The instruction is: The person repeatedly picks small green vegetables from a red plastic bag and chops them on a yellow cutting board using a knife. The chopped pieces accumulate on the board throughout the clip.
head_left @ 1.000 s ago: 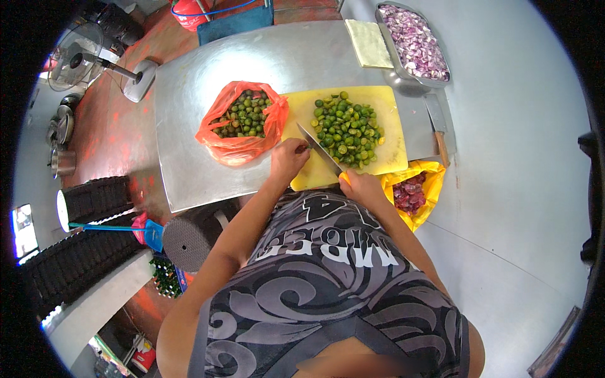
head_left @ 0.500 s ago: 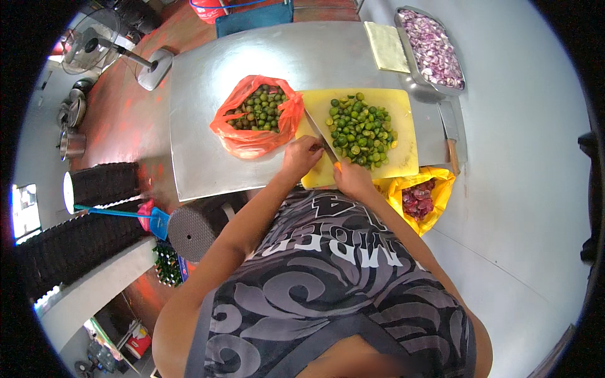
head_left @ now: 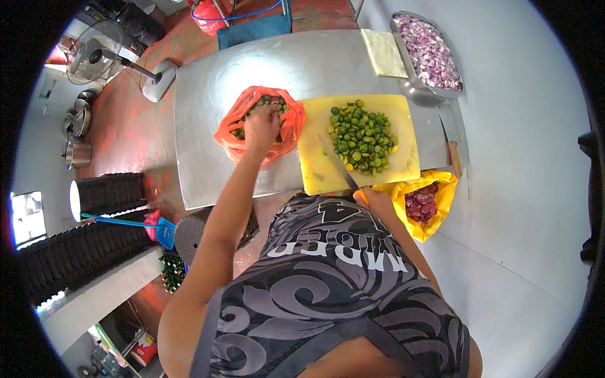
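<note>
My left hand (head_left: pixel 261 128) is down in an orange plastic bag (head_left: pixel 238 143) of small green citrus fruits (head_left: pixel 275 101). Its fingers look curled among the fruits, and whatever they hold is hidden. In my right hand (head_left: pixel 376 200) is a knife (head_left: pixel 343 170) with an orange handle, its blade slanting up and left over the yellow cutting board (head_left: pixel 315 179). A pile of cut green citrus (head_left: pixel 362 138) covers the board's middle and right, with a few pieces showing orange flesh.
At the far right stands a metal tray of chopped purple onions (head_left: pixel 428 53) beside a folded pale cloth (head_left: pixel 384 53). A second knife with a wooden handle (head_left: pixel 454 157) lies at the table's right edge. Near it, a yellow bag (head_left: pixel 447 189) holds dark red meat.
My left hand has moved from the board's left edge into the orange bag. The knife and my right hand have shifted right and nearer to me.
</note>
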`<state>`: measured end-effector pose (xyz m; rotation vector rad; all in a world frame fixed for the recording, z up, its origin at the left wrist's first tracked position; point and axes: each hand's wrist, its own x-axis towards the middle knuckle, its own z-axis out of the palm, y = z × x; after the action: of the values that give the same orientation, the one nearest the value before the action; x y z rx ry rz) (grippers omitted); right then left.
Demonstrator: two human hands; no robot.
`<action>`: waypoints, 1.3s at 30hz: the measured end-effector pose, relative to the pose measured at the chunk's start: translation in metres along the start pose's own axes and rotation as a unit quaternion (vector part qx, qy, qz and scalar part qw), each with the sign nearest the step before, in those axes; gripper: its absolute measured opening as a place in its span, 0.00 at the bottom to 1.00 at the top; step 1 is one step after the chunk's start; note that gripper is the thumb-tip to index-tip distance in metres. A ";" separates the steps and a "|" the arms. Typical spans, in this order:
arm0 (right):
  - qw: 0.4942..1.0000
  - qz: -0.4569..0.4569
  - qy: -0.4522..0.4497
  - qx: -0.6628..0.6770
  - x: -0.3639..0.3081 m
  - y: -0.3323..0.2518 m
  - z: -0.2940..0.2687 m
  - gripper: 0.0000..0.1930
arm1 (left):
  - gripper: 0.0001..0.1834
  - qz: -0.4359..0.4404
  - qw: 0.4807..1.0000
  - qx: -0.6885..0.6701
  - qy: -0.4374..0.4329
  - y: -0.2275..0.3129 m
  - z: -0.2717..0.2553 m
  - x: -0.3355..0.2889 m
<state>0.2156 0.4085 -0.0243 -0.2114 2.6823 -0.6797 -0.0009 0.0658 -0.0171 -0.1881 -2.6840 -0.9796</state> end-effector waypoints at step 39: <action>1.000 0.012 -0.014 -0.017 -0.002 -0.010 -0.023 0.21 | 0.12 0.062 0.988 -0.071 -0.120 0.060 0.057 -0.114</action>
<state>0.2091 0.4102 -0.0004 -0.1946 2.6669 -0.6200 0.1089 0.1455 -0.0562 -0.5269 -2.7729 -1.1754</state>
